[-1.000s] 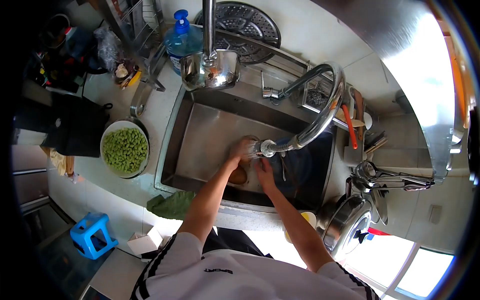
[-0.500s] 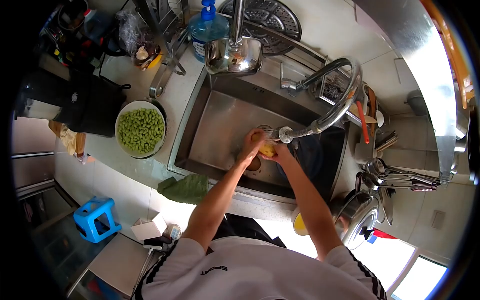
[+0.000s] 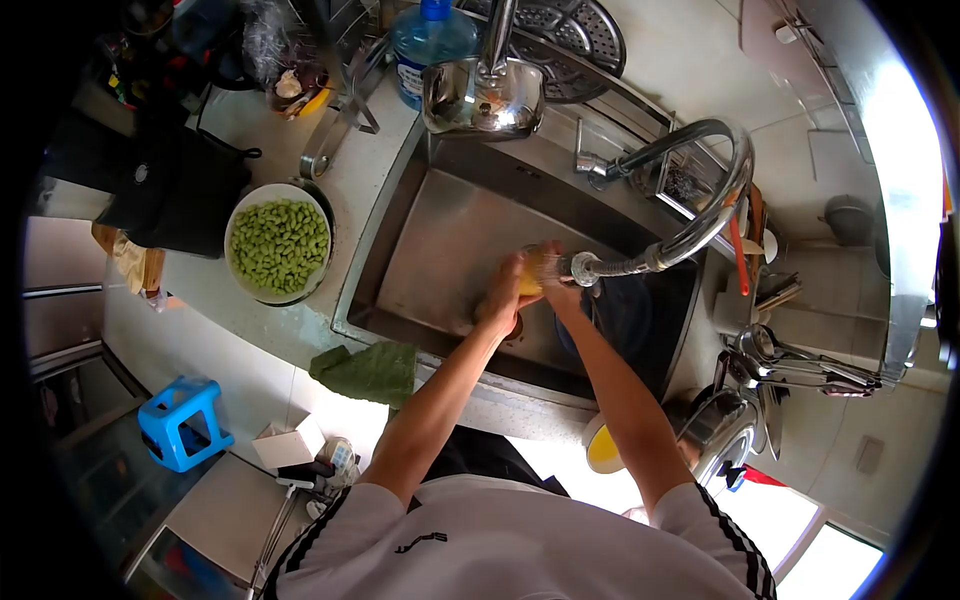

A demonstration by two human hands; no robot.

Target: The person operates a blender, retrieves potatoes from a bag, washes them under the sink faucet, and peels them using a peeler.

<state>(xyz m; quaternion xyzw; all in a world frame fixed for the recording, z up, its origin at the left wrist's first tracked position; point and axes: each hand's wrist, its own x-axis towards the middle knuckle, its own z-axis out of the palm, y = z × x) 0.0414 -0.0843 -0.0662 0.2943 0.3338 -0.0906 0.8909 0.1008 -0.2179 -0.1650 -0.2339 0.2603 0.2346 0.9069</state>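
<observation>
"Draping nearest, over the desk (image 3: 290,328) edge?"
"A green cloth (image 3: 368,372). Beyond, the left hand's (image 3: 500,292) fingers are holding a yellow potato (image 3: 530,285) over the sink (image 3: 430,235), by the tap (image 3: 665,256)."
"And the right hand (image 3: 562,290)?"
"It's reaching alongside; its grip I can't tell. Farther, a blue bottle (image 3: 435,40) is standing."

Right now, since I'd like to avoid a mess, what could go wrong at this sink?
The wet yellow item could slip from the left hand into the sink. Spray from the faucet head might bounce off the right hand onto the counter. The green cloth, draped at the counter's front edge, might fall if the left forearm brushes it.
</observation>
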